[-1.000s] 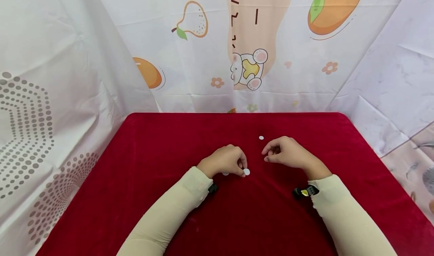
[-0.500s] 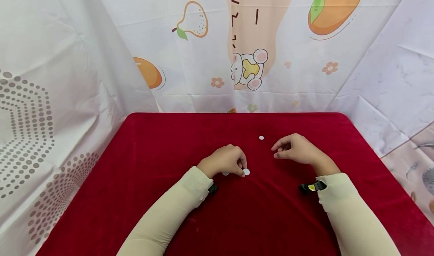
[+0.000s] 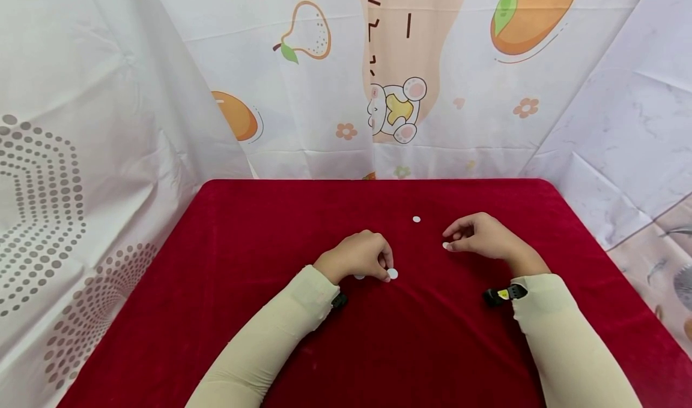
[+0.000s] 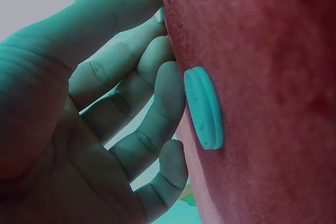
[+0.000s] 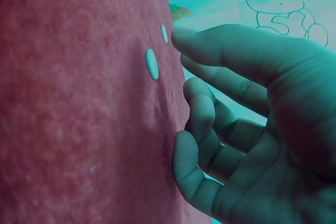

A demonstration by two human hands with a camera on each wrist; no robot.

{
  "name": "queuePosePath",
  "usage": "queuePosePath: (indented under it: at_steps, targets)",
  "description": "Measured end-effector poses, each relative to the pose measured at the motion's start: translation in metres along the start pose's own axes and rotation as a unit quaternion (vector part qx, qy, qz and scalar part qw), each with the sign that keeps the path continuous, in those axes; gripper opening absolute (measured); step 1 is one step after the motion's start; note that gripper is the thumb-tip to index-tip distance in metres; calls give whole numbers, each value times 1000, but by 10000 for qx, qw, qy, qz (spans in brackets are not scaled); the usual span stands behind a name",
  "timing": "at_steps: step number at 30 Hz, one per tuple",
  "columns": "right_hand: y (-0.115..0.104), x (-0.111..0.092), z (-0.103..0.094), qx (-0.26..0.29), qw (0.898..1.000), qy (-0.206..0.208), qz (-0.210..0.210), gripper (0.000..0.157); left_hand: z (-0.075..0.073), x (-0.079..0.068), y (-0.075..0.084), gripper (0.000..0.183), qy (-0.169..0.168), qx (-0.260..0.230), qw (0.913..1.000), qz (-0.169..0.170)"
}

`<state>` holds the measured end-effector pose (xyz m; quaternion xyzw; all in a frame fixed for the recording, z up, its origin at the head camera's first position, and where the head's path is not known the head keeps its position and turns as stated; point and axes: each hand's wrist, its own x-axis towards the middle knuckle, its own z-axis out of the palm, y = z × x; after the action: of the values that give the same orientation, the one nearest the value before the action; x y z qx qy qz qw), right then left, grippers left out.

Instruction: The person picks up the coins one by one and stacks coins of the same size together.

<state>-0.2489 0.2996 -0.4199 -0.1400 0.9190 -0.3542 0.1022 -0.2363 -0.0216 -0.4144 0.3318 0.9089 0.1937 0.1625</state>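
Note:
My left hand (image 3: 361,255) rests low over the red cloth, its thumb and index finger pinching the edge of a small white disc (image 3: 393,273). Under that palm sits a second white disc (image 4: 203,108), thicker-looking, with a groove round its rim; the head view shows only its lower edge. My right hand (image 3: 483,238) hovers close over the cloth, fingers loosely curled, nothing between them. Beside its thumb tip a third disc (image 3: 446,246) lies on the cloth; the right wrist view shows this disc (image 5: 152,64) apart from the fingers. Another disc (image 3: 416,219) lies farther back, to the left.
A table covered in red cloth (image 3: 303,210) carries everything. White printed curtains (image 3: 303,107) hang behind it and at both sides. A dark wrist strap (image 3: 505,294) shows at the right sleeve, and another strap (image 3: 339,300) at the left.
My right hand has moved right and slightly back, and the disc by its thumb has come into sight. The left hand stays put on its disc.

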Motion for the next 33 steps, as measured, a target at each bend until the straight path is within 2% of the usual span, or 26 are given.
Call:
queuePosePath:
  at_steps: [16, 33]
  targets:
    - [13, 1, 1, -135, 9997, -100, 178, 27, 1, 1, -1, 18, 14, -34, 10000, -4]
    - [11, 2, 4, -221, 9995, -90, 186, 22, -1, -1, 0, 17, -9, -70, 10000, -66]
